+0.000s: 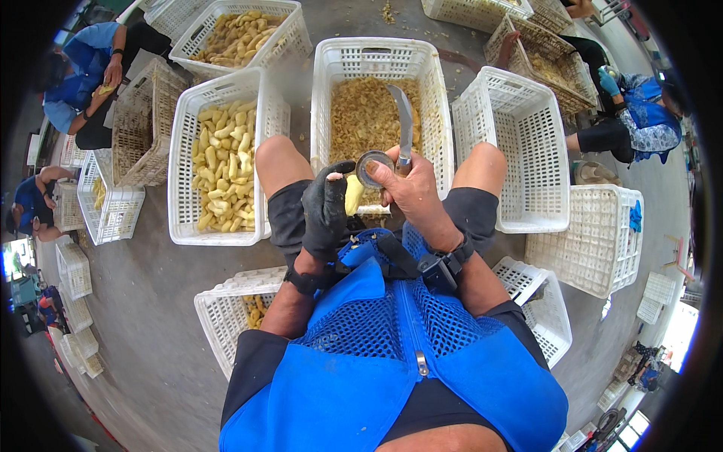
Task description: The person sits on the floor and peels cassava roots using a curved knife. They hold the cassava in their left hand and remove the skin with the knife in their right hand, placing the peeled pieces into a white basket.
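My left hand (327, 209), in a black glove with a bare fingertip showing, holds a pale yellow peeled root piece (353, 195). Bare and close beside it, my right hand (415, 183) grips the handle of a knife with a curved blade (404, 113) pointing away from me. The same hand holds a round metal disc (374, 168) under its thumb, next to the root piece. Beyond both hands, between my knees, stands a white plastic crate (319, 113) with brown peelings (361, 113) inside. What the disc belongs to, I cannot tell.
Left of my knee is a white crate (176, 169) of peeled yellow roots (226, 164); another crate (299, 34) of roots lies beyond. An upright white crate (559, 169) stands at my right. Co-workers sit at the left (85, 73) and right (649, 113) among more crates.
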{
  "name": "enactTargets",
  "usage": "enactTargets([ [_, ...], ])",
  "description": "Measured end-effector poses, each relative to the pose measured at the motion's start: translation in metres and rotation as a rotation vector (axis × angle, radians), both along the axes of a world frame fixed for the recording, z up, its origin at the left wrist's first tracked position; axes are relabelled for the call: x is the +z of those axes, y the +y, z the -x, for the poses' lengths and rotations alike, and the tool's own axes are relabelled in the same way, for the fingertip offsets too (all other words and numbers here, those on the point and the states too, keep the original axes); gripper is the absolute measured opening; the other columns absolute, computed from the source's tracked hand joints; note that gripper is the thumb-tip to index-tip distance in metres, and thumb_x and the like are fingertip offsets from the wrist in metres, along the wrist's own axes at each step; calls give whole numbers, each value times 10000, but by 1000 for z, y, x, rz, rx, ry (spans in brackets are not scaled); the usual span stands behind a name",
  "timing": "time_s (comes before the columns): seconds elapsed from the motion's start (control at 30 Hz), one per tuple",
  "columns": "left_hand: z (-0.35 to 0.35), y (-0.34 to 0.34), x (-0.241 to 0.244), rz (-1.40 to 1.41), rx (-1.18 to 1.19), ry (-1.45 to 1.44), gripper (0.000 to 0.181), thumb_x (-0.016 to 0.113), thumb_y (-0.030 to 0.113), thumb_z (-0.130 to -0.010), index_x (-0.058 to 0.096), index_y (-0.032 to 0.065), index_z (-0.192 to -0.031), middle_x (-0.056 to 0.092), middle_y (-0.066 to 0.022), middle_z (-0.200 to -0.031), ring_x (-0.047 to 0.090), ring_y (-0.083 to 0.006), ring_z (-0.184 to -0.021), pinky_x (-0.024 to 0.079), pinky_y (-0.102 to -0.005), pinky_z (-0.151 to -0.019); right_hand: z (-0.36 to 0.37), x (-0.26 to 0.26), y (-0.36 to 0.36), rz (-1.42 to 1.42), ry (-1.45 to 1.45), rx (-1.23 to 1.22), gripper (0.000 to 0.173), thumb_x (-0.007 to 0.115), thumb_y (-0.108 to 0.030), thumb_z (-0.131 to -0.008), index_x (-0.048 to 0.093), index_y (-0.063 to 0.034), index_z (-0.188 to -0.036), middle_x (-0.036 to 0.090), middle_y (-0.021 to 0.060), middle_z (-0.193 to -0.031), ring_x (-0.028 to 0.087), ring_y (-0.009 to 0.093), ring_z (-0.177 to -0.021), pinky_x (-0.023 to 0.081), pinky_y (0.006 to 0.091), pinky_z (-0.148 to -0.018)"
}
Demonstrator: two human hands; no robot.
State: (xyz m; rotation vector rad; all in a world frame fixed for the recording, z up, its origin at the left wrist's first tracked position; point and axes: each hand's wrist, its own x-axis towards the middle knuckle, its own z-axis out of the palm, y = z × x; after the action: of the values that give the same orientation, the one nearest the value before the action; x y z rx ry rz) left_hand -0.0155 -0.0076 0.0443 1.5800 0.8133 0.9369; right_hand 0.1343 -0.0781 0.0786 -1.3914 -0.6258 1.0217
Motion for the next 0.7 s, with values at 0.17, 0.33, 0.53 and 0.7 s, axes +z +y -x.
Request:
enactTargets([
  [0.17, 3, -1, 10, 235, -100, -109, 407, 617, 298, -948, 624, -32, -1187, 672, -81, -940, 616, -141, -755, 489, -285, -681, 2, -15, -1, -70, 191, -106, 251, 753, -223, -885, 606, -21, -906, 611, 16, -675, 528, 55, -491, 431, 221, -443],
  [0.33, -6, -8, 15, 384, -101, -158, 437, 698, 153, -847, 601, -23, -1236, 660, -53, -955, 585, -79, -742, 475, -232, -639, 7, -19, 1, -157, 333, -175, 224, 746, -197, -893, 598, -30, -914, 612, 16, -685, 529, 52, -501, 422, 208, -448],
  [0.53, 4, 4, 18, 648, -243, 32, 399, 653, 50, -822, 610, -38, -1209, 674, -47, -940, 589, -67, -748, 488, -226, -644, 8, -26, -2, -178, 326, -167, 224, 754, -190, -885, 597, -35, -921, 613, 17, -695, 525, 55, -498, 419, 204, -448],
  [0.7, 0, -5, 15, 542, -121, -111, 376, 669, 40, -816, 623, -37, -1181, 685, -61, -920, 617, -85, -789, 513, -245, -690, 1, -16, -1, -66, 226, -174, 223, 755, -198, -884, 600, -42, -922, 609, 10, -689, 522, 49, -503, 421, 217, -442],
])
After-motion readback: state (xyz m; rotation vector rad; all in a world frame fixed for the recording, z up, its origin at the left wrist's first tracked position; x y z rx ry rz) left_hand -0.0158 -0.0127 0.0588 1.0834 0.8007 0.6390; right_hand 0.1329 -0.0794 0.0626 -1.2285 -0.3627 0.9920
